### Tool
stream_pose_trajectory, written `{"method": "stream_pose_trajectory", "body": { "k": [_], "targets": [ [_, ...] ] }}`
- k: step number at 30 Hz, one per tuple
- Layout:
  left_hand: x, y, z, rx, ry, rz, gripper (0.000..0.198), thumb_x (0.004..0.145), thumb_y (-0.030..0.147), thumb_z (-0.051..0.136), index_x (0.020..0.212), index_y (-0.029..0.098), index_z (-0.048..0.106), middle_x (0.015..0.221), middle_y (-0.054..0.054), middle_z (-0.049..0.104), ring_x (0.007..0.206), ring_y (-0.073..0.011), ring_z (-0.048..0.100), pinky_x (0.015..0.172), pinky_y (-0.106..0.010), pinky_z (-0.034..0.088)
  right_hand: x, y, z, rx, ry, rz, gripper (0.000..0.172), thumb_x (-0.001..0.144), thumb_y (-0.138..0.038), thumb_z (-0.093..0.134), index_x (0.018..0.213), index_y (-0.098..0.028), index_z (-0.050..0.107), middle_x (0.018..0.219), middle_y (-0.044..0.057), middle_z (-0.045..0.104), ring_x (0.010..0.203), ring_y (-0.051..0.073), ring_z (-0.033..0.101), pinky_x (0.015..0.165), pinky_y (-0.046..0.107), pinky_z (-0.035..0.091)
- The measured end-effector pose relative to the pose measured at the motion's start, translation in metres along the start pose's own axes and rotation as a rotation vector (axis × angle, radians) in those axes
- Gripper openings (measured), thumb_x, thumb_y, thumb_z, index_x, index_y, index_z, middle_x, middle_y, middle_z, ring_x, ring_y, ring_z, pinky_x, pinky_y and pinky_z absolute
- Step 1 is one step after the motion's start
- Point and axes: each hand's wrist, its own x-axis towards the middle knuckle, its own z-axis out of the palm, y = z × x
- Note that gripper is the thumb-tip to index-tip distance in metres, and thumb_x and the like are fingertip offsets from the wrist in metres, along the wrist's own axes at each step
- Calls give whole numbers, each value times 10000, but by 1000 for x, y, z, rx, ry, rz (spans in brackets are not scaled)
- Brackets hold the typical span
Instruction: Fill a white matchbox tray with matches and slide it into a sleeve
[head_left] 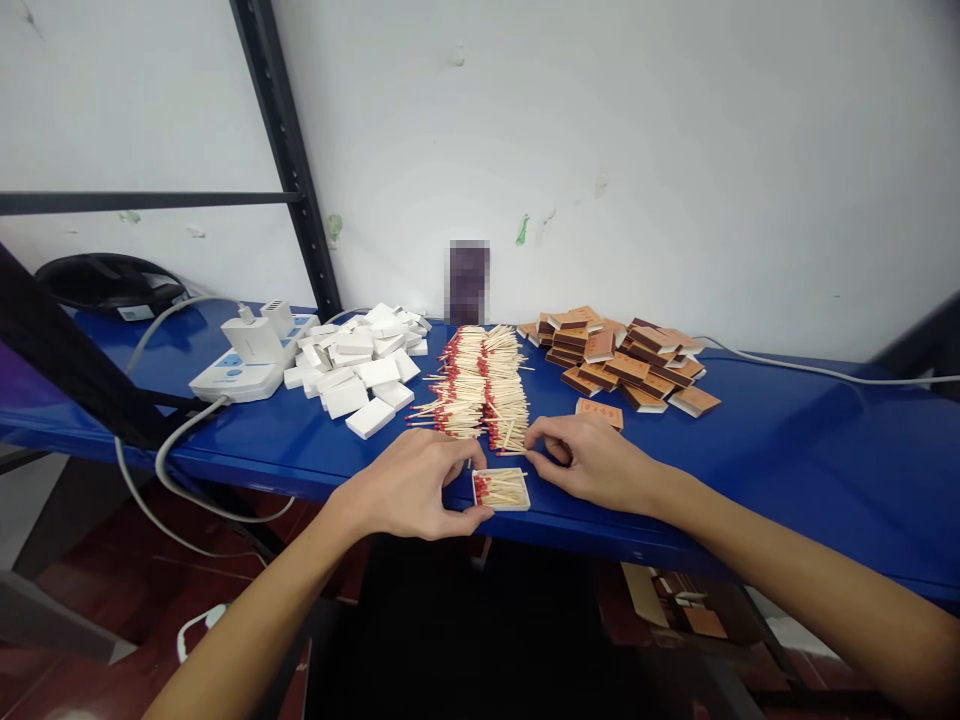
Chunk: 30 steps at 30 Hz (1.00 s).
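Observation:
My left hand [424, 485] grips the left end of a small white matchbox tray [527, 500] between thumb and fingers. The tray rests near the table's front edge, holding red-headed matches [501, 487]. Just beyond it lies a long pile of loose matches [504, 385], stacked in two columns with their red heads toward the left. My right hand [585, 455] is at the near right corner of this pile, thumb and index finger pinching the end of a match [513, 453]. Behind that hand sits a single orange-brown matchbox sleeve [600, 412], partly covered by it.
White inner trays [367, 365] are heaped at the left, orange-brown sleeves [622, 360] at the right. A power strip [247, 372] with plugged-in adapters and cables stands far left, by a black metal post [289, 150]. The blue tabletop [787, 440] meets a white wall behind.

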Motion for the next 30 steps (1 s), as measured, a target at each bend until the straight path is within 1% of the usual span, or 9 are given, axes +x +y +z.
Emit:
{"method": "stream_pose_trajectory", "body": {
  "k": [5,10,13,15,19,21,23,25,30],
  "targets": [
    [0,0,0,-9,-4,2,285,768,442,685,915,205,626,590,69,469,536,-104,428,556,-261,253,-1,1,-3,-38,-73,25,101,895,-206,526,828,-182,597,621,-26,515,538,111,444,564,246,316],
    [0,0,0,-7,-2,14,286,772,438,683,913,195,627,596,63,488,542,-106,430,564,-260,249,-2,5,-6,-39,-130,86,187,979,-300,455,951,-190,604,679,4,570,610,149,509,587,263,342],
    [0,0,0,-3,-1,16,288,776,438,681,920,195,627,605,62,494,548,-107,431,571,-260,258,-2,7,-7,-21,-139,95,220,1004,-320,423,998,-194,603,730,23,615,654,165,546,617,274,369],
    [0,0,0,1,-4,12,291,778,442,681,924,196,627,604,63,490,548,-106,429,571,-261,263,-3,9,-8,-10,-118,80,233,1015,-336,409,994,-198,597,756,30,634,676,169,563,633,277,382],
    [1,1,-1,-1,-8,6,293,785,444,677,929,192,635,597,64,483,538,-106,425,560,-261,267,-6,15,-13,-30,-15,40,254,1024,-379,395,984,-212,581,792,32,644,705,169,569,655,279,388],
    [1,2,-2,-4,-5,5,297,786,445,676,931,189,638,596,64,484,536,-106,427,556,-260,269,-7,14,-14,-34,24,28,255,1024,-392,396,985,-214,575,780,26,634,675,162,551,645,278,382],
    [1,2,-2,-4,0,7,297,786,446,674,930,189,639,594,64,481,533,-107,427,554,-258,271,-8,10,-14,-16,34,6,249,1023,-392,402,975,-211,567,741,18,616,636,155,529,620,274,372],
    [0,2,-1,2,8,5,297,788,450,671,929,191,642,596,62,481,531,-108,429,553,-256,273,-8,3,-12,30,7,-33,238,1023,-380,409,970,-205,561,717,12,606,615,148,521,601,267,370],
    [0,1,0,16,15,-1,312,796,468,662,939,191,647,603,54,498,537,-114,441,558,-251,276,-6,-14,-8,105,-161,-112,254,1021,-379,425,917,-199,570,690,-7,587,574,123,499,585,253,364]
  ]
}}
